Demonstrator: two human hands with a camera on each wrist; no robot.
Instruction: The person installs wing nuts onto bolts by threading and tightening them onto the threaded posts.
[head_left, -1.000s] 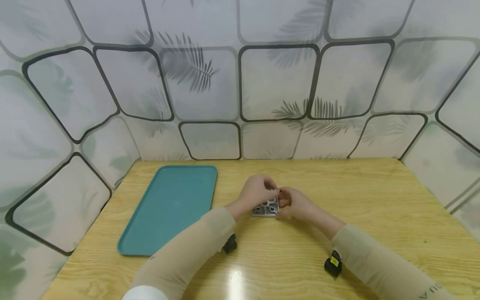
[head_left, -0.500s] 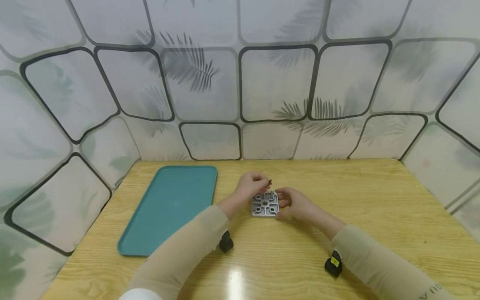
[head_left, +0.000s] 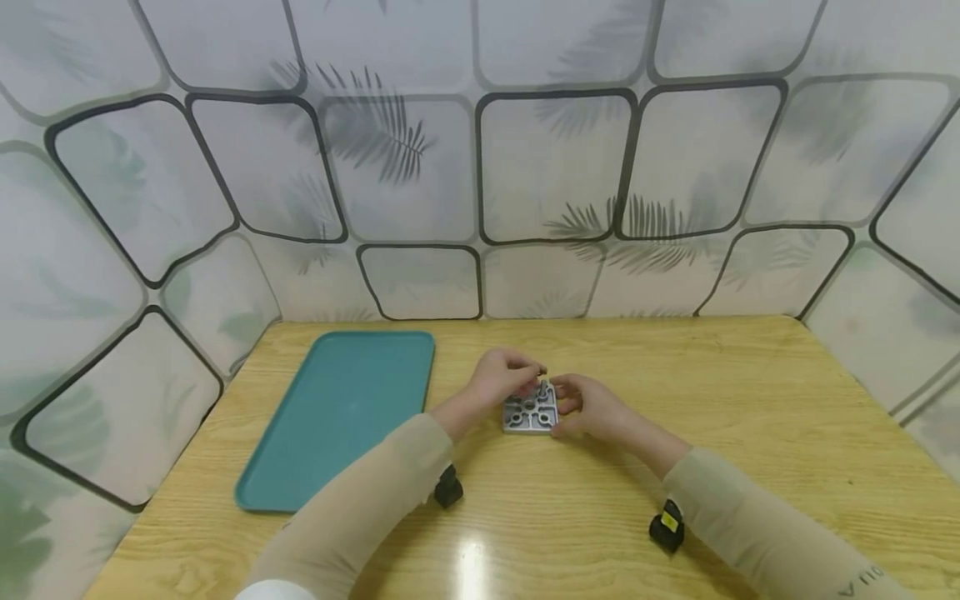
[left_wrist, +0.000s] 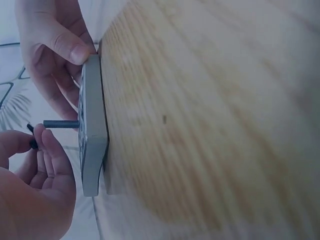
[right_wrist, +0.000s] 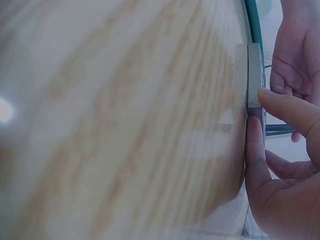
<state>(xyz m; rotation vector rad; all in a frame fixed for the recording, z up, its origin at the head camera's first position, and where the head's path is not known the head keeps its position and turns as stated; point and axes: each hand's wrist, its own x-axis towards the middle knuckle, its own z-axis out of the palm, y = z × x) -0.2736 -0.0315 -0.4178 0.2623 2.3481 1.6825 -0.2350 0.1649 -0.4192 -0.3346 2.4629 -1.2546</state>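
A small dark thing (left_wrist: 33, 144) is pinched by the left hand (head_left: 499, 377) near a standing bolt (left_wrist: 61, 124), and a metal plate (head_left: 530, 417) is gripped by the right hand (head_left: 595, 408).

Silver-grey plate (head_left: 531, 408), teal tray (head_left: 345, 412)

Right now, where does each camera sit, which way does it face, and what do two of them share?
Head: worn on the head, facing forward and down over the table and metal plate; both sleeves, left hand and right hand show.
Left wrist: worn there, facing low across the table at the plate's side; both hands show.
Right wrist: worn there, facing low across the table at the plate; both hands show.
Wrist views share the threaded post projecting from the plate.
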